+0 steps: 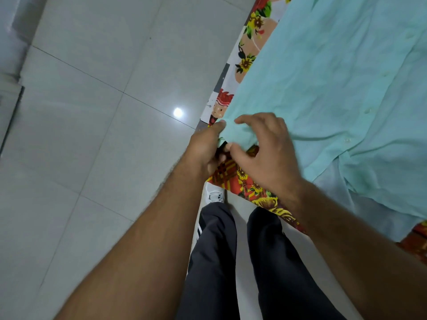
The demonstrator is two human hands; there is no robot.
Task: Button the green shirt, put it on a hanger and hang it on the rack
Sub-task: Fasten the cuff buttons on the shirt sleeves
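Observation:
The pale green shirt (pixel 335 77) lies spread flat on a bed covered with a floral sheet (pixel 248 40). Its front placket with small white buttons runs along the right side. My left hand (pixel 205 148) pinches the shirt's near corner at the bed's edge, thumb on top. My right hand (pixel 265 155) grips the same corner from the right, fingers curled over the fabric. No hanger or rack is in view.
Grey tiled floor (pixel 104 112) fills the left side, with a bright light reflection. My legs in dark trousers (pixel 217 262) and a white shoe (pixel 215 195) stand against the bed's corner. A pale wall edge runs along the far left.

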